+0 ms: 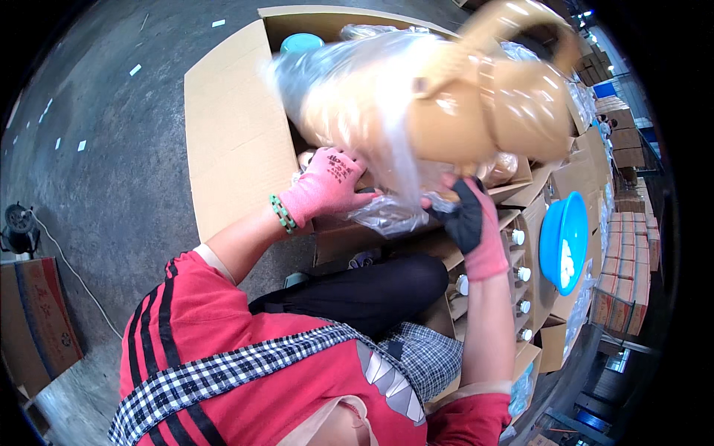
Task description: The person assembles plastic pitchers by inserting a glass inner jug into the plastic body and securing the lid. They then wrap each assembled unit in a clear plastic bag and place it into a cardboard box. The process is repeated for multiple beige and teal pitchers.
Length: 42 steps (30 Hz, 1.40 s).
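Note:
A large tan thermos jug with a looped handle lies tilted above an open carton, blurred by motion. Clear plastic bag wraps its lower body, and loose film hangs below. My left hand, in a pink glove, is at the jug's underside by the carton's edge; its fingers close on the bag and are partly hidden. My right hand, in a pink glove with a dark palm, pinches the loose film under the jug's upper part.
Inside the carton shows a round teal lid among plastic-wrapped things. To the right are white-capped bottles in a carton and a blue basin holding white pieces. Stacked cartons stand beyond. A cable crosses the floor at left.

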### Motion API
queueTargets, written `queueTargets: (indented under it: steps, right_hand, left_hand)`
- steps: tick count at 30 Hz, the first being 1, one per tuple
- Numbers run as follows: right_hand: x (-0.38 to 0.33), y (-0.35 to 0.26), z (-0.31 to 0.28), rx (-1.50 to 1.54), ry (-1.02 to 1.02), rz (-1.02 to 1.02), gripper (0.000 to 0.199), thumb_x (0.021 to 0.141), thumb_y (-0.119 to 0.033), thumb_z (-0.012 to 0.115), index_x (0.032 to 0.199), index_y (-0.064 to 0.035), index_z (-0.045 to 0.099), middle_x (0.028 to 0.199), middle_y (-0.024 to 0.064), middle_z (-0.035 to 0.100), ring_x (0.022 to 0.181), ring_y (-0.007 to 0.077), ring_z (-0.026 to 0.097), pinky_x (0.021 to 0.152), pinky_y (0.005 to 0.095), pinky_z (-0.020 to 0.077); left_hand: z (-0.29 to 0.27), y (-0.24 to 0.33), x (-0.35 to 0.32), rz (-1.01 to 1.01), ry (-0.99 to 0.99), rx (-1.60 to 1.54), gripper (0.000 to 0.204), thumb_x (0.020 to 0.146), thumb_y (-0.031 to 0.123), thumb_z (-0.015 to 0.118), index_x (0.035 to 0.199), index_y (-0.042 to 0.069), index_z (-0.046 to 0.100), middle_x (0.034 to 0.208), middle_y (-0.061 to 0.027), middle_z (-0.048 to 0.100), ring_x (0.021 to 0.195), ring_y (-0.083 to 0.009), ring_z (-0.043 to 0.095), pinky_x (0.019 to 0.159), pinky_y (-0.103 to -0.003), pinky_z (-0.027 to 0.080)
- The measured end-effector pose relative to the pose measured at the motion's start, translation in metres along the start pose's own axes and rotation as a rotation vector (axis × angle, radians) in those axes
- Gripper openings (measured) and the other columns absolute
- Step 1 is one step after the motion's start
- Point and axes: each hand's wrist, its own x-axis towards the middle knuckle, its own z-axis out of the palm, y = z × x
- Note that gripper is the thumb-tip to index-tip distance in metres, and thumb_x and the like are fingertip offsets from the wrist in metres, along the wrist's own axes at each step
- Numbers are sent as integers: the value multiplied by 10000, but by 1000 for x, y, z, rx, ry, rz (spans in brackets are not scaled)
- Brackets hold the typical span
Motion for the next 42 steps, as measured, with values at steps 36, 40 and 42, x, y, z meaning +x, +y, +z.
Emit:
queueTargets:
  steps: [36, 40, 42]
  right_hand:
    - [-260, 40, -17, 34, 509, -314, 359, 701, -100, 663, 990, 38, 500, 787, 80, 577, 632, 126, 581, 571, 231, 479]
    - [-276, 69, -6, 121, 549, -294, 399, 703, -128, 667, 1009, 45, 480, 743, 88, 584, 588, 121, 573, 516, 231, 462]
    - [-274, 96, -14, 309, 480, -281, 378, 725, -92, 648, 1034, 28, 466, 807, 82, 557, 651, 123, 565, 545, 227, 473]
  left_hand:
    - [-55, 154, 35, 755, -101, -1365, 787, 738, 415, 576, 1315, 22, 212, 1212, -123, 410, 1078, -225, 429, 915, -346, 343]
    - [-31, 191, 27, 430, -259, -1563, 509, 812, 121, 540, 1260, 14, 323, 1151, -118, 478, 1029, -192, 474, 868, -300, 386]
    - [-29, 222, 4, 427, -304, -1460, 449, 811, 137, 556, 1203, -12, 395, 1058, -102, 535, 939, -163, 521, 823, -270, 408]
